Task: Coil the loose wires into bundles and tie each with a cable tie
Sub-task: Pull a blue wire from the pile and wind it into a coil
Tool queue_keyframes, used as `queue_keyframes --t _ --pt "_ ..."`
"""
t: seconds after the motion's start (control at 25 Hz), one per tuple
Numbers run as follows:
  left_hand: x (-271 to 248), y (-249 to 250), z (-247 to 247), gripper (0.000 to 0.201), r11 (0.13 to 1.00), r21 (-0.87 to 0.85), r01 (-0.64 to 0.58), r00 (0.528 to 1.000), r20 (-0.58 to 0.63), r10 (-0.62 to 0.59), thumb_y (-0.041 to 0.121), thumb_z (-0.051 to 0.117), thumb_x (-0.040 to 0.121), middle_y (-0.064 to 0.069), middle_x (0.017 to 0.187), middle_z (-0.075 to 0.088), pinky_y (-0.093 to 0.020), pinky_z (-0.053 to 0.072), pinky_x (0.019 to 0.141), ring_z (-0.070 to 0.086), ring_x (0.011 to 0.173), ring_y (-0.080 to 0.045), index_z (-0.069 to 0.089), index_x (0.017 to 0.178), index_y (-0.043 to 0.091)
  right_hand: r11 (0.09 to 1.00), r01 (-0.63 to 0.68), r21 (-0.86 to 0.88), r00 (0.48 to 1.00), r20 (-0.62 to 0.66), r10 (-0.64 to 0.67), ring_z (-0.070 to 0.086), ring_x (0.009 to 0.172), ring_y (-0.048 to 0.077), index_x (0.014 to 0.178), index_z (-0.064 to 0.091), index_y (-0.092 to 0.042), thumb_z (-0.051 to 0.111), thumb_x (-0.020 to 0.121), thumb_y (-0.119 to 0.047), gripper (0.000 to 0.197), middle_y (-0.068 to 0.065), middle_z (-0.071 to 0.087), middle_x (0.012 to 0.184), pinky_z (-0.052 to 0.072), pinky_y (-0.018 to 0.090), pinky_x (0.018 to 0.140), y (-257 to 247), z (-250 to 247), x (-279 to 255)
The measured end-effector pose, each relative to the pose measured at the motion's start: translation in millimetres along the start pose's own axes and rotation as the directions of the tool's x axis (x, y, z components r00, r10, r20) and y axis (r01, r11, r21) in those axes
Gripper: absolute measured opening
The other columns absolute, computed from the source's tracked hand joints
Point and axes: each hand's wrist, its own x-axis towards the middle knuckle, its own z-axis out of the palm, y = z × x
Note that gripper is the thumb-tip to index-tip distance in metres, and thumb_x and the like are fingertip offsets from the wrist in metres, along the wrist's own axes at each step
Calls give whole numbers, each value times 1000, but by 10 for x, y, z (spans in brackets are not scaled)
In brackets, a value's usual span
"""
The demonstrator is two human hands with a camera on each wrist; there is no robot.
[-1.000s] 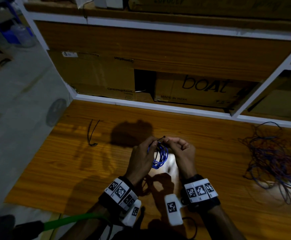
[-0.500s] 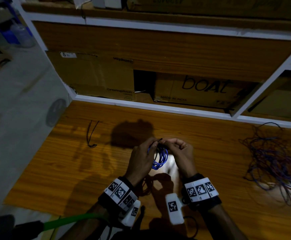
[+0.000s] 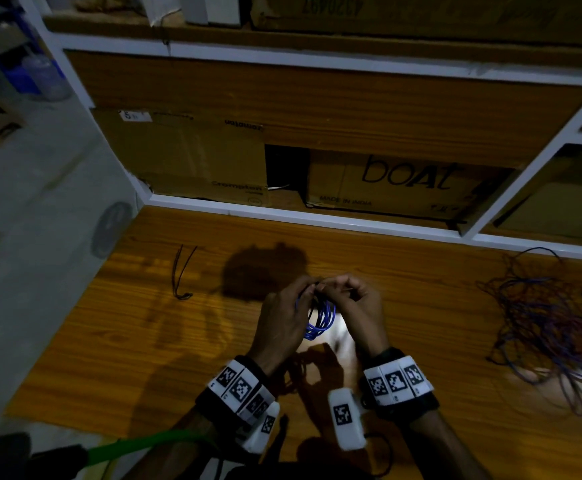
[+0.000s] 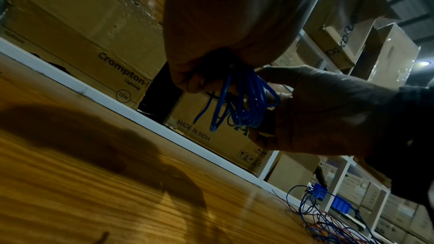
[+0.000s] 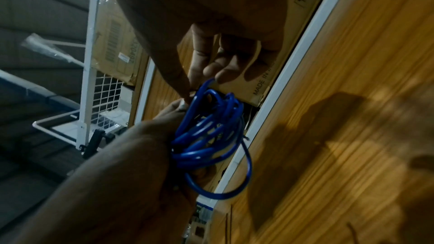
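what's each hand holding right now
Left hand: grips the blue wire coil.
Right hand: fingers curled, pinching at the coil's top; probably the cable tie.

Right hand [image 3: 358, 308] fingers curl tighter, closing against left hand [image 3: 282, 318] fingertips at top of blue wire coil [image 3: 320, 322]; black cable tie tip, earlier poking up, now hidden between them.

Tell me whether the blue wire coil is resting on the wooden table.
Apart. The left wrist view shows the blue wire coil hanging from the left hand and right hand, with boxes visible below it, clear of the wooden table.
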Motion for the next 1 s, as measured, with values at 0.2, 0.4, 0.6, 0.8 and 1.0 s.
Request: queue_keyframes --t 0.2,0.4,0.6,0.8,1.0 --pt "-8 2 -27 18 999 -32 -5 998 60 7 28 45 106 12 89 71 -35 56 67 67 76 -2 61 112 36 987 -64 145 986 160 41 73 92 27 97 75 -8 68 87 4 17 16 76 97 59 33 82 -110 -69 -14" --pt "-9 -3 -67 21 997 -82 -11 993 120 21 24 47 106 16 93 69 -22 48 73 65 88 3 65 114 30 1000 8 26 987 159 -12 75 85 23 95 76 -8 72 87 -5 9 14 77 92 61 36 76 -166 -164 7" --pt "6 113 -166 22 989 -148 32 974 228 2 24 48 106 19 89 65 -7 41 67 62 78 11 63 121 20 954 242 -177 959 193 -207 74 89 17 96 74 -19 72 90 -17 7 1 76 96 62 40 79 -165 -196 -9" --pt "-33 201 -222 29 971 -212 107 952 303 -39 32 48 104 16 89 64 -7 43 63 62 74 13 52 131 20 966 208 -151 956 240 -168 70 104 11 95 69 -22 67 93 -15 8 -5 73 110 61 45 86 -176 -171 -45" --pt "-82 131 -237 35 958 -267 106 940 342 -9 45 51 100 13 94 69 -30 52 62 67 73 -10 46 130 28 999 43 -25 925 380 -30 59 126 17 96 61 -9 66 92 -24 16 -1 64 131 51 53 102 -183 -238 -35"
